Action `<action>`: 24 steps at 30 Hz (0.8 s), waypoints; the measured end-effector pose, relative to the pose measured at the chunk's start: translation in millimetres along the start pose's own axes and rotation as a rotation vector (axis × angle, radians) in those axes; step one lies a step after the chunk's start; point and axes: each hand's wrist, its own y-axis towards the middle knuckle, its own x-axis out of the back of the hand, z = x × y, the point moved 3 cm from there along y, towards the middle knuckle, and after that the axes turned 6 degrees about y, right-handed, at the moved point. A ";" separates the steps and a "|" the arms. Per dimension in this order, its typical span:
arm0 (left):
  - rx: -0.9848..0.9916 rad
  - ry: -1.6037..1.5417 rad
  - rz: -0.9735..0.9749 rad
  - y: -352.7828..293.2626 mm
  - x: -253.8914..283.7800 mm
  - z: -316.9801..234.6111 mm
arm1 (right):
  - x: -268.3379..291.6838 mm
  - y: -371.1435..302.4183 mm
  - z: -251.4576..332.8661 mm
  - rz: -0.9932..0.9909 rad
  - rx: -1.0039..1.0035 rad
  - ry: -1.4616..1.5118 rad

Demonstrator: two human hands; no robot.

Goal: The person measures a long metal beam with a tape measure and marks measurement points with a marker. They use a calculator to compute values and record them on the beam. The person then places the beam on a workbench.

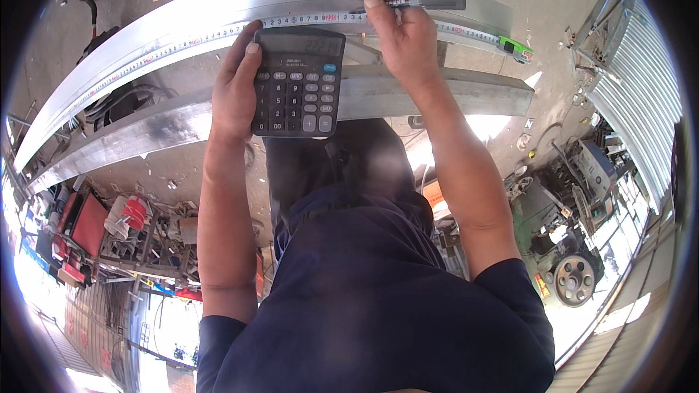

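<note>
Head | left fingers (249, 62): 1 calculator (297, 91) | right fingers (380, 12): 1 marker (443, 3)

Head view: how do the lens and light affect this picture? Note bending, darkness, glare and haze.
Head view: the tape and lower bar look bowed, the corners go black; same view: glare bleaches patches at both sides, pale haze veils the shirt, the calculator has a faint display.
</note>
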 end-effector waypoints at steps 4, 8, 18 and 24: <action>-0.030 -0.008 -0.010 3.5 1.1 1.3 | -1.7 0.3 0.2 0.002 -0.014 -0.003; -0.051 -0.026 -0.033 3.6 1.5 3.2 | -5.0 -0.7 -1.4 -0.009 0.008 -0.047; -0.026 0.010 -0.029 1.4 1.8 0.9 | -5.2 -2.2 -1.7 -0.031 0.067 -0.100; -0.056 -0.018 -0.031 2.6 2.7 3.5 | -4.9 -2.6 -4.3 -0.031 0.048 -0.129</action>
